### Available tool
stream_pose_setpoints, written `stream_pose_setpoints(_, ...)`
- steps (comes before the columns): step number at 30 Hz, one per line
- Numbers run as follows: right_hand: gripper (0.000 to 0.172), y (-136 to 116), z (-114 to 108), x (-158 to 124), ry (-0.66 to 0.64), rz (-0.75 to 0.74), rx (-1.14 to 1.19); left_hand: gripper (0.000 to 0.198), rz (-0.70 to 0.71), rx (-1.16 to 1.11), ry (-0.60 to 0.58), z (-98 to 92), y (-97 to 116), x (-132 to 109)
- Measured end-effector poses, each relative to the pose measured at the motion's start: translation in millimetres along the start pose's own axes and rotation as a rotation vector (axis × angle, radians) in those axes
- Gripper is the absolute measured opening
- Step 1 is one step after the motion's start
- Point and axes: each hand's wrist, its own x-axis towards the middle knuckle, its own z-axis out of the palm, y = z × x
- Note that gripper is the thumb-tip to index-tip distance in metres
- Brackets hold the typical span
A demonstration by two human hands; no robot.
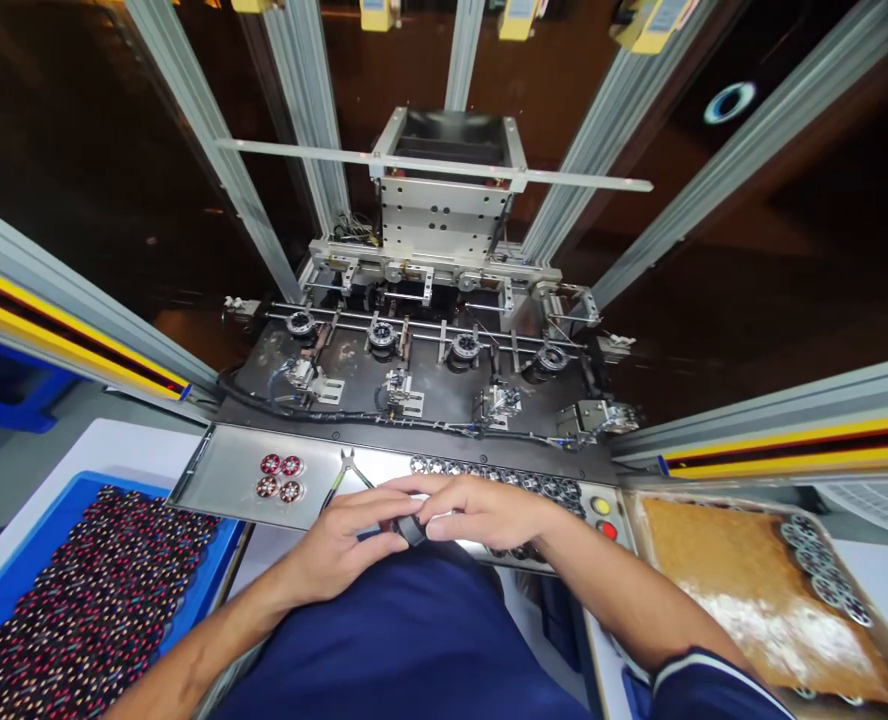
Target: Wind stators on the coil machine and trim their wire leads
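Note:
Close to my body, both hands are closed around a black ring-shaped part [412, 530], which my fingers partly cover. My left hand [346, 540] grips it from the left with thumb and fingers. From the right, my right hand [478, 512] has its fingers wrapped over the top and side. Just beyond my left hand, cutting pliers [347, 466] with green handles lie on the metal tray [226, 470]. Several small round parts with red and copper colours [280, 478] sit left of them. Rows of silver-and-black round parts [519, 482] are beside and partly behind my right hand.
Ahead stands a machine with several round fixtures [382, 338] and metal rods. A blue bin [106, 482] of dark, colour-dotted parts is at left. Yellow and red buttons [606, 530] are at the tray's right end. A box with brown sheet [714, 560] holds metal rings at right.

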Motion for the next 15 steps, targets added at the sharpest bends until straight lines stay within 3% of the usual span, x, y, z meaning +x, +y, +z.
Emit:
stream_pose_setpoints(3,0.026,-1,-4,0,0.047,-0.017,0.028,0.038,-0.111,-0.037,-0.023,-4.5,-3,3)
stream_pose_setpoints(6,0.023,-11,-34,-14,0.104,0.008,-0.096,0.048,-0.228,-0.054,0.038,-11.7,-18,-2)
stream_pose_setpoints(9,0.022,-18,-97,-51,0.27,0.137,-0.433,0.047,-0.362,-0.037,0.17,-20.7,-42,-13)
stream_pose_setpoints(10,0.022,-17,-122,-67,0.346,0.231,-0.576,0.047,-0.407,-0.026,0.21,-23.3,-51,-17)
stream_pose_setpoints(12,0.021,-10,-169,-100,0.499,0.58,-0.869,0.049,-0.49,-0.007,0.283,-26.6,-68,-24)
stream_pose_setpoints(15,0.021,14,-220,-137,0.606,0.821,-0.964,0.057,-0.574,-0.009,0.34,-26.5,-88,-31)
